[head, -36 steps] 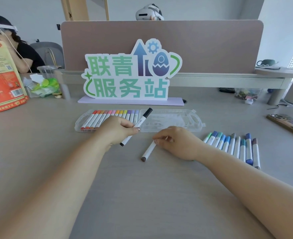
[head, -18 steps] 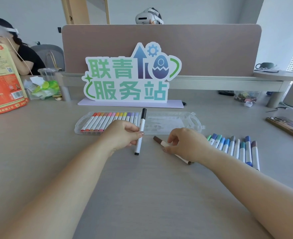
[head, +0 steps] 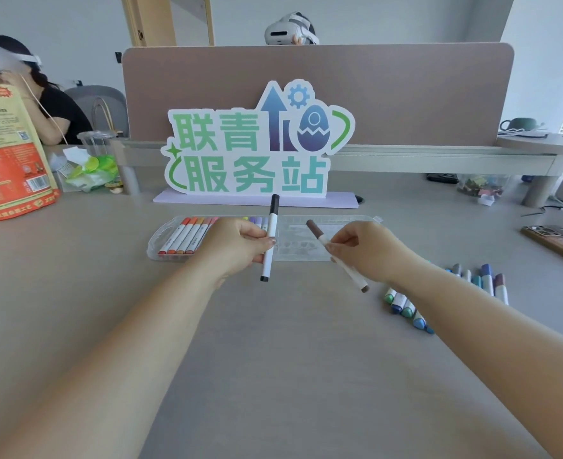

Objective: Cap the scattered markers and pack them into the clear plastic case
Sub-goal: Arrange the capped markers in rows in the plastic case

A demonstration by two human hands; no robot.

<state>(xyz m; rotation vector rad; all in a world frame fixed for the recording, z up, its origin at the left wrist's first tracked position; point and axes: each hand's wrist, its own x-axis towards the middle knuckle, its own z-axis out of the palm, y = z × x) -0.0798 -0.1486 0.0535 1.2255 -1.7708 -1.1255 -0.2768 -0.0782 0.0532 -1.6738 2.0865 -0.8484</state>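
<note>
brown marker point(head: 351, 274) now lifted, black marker point(head: 272, 223) higher

The clear plastic case point(head: 306, 241) lies flat, its left part filled with capped markers point(head: 187, 235). A black-capped marker point(head: 271, 236) and a brown-capped marker point(head: 351, 274) are held in front of it.

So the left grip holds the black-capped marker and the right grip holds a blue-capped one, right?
Not quite. The head view shows the right grip holding a brown-capped marker, not a blue-capped one. The left grip does hold the black-capped marker.
</note>
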